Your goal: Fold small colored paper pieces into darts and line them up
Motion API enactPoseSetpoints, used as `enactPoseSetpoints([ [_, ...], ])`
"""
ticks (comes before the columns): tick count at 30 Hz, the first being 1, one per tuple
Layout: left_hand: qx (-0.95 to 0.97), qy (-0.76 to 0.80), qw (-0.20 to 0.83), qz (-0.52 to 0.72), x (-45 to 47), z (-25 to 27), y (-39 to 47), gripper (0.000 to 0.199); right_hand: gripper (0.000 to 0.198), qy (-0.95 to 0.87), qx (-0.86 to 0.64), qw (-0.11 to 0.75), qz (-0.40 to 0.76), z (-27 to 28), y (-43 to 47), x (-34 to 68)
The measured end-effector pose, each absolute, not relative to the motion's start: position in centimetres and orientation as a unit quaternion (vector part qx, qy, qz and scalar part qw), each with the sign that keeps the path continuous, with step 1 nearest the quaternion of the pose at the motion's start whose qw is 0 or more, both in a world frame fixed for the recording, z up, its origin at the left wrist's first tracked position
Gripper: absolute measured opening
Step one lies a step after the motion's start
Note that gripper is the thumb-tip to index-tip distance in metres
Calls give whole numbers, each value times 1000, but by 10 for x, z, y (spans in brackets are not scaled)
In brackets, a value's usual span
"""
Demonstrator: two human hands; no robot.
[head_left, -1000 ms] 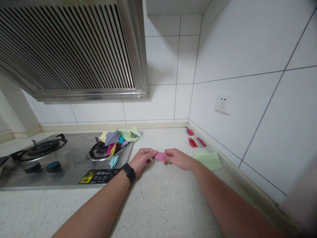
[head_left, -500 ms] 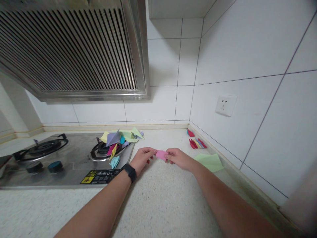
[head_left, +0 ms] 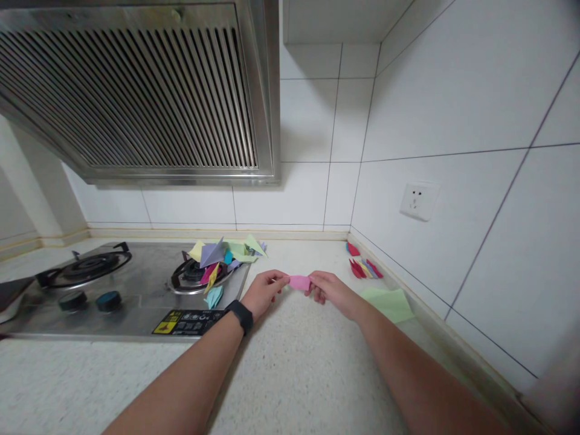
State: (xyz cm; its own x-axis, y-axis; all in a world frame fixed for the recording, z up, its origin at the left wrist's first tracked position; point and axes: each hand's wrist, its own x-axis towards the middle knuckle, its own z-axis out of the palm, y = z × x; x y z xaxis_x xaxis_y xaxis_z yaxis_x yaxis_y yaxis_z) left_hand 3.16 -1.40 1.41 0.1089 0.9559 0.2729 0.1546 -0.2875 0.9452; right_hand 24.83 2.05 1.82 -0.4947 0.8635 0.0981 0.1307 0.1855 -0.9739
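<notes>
A small pink piece of folded paper (head_left: 299,283) is stretched between my two hands, just above the speckled white countertop (head_left: 308,362). My left hand (head_left: 267,293), with a black watch on the wrist, pinches its left end between thumb and fingers. The right end is pinched by my right hand (head_left: 330,290). A light green sheet of paper (head_left: 390,305) lies by my right forearm. To the left of my left hand, a pale blue folded paper piece (head_left: 214,297) rests at the stove's right side.
Several colourful folded papers (head_left: 211,254) are heaped over the right burner of the gas stove (head_left: 136,305). Small red, yellow and blue folded papers (head_left: 365,268) lie by the right wall. A range hood (head_left: 181,103) hangs above; a socket (head_left: 419,201) is on the wall.
The camera view has shifted slightly. Both hands keep hold of the pink paper, which now shows flatter and more level, with the right fingers nearer its right end.
</notes>
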Motion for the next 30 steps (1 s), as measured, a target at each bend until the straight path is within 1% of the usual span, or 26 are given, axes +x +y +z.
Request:
enactPoseSetpoints([
  [6,597,447,437,503,34,19,-19,46,29,-691,-351,374,509,20,19,249],
  [10,573,452,492,474,36,21,-22,48,34,-713,-364,409,438,20,18,246],
  [13,575,430,521,462,37,21,-22,50,34,-749,-360,417,367,20,17,243],
  [15,566,426,529,468,36,21,-21,49,35,-763,-351,421,343,18,17,241],
  [17,556,431,523,480,35,21,-20,47,40,-764,-347,421,344,15,18,239],
  [20,559,440,501,492,34,20,-19,43,45,-755,-340,412,380,12,19,238],
  [22,573,437,488,492,34,19,-19,41,39,-755,-335,394,402,13,17,238],
  [25,594,425,480,486,36,19,-21,38,27,-767,-338,366,405,17,13,238],
  [30,622,413,481,460,39,21,-25,37,22,-764,-335,361,417,20,11,238],
])
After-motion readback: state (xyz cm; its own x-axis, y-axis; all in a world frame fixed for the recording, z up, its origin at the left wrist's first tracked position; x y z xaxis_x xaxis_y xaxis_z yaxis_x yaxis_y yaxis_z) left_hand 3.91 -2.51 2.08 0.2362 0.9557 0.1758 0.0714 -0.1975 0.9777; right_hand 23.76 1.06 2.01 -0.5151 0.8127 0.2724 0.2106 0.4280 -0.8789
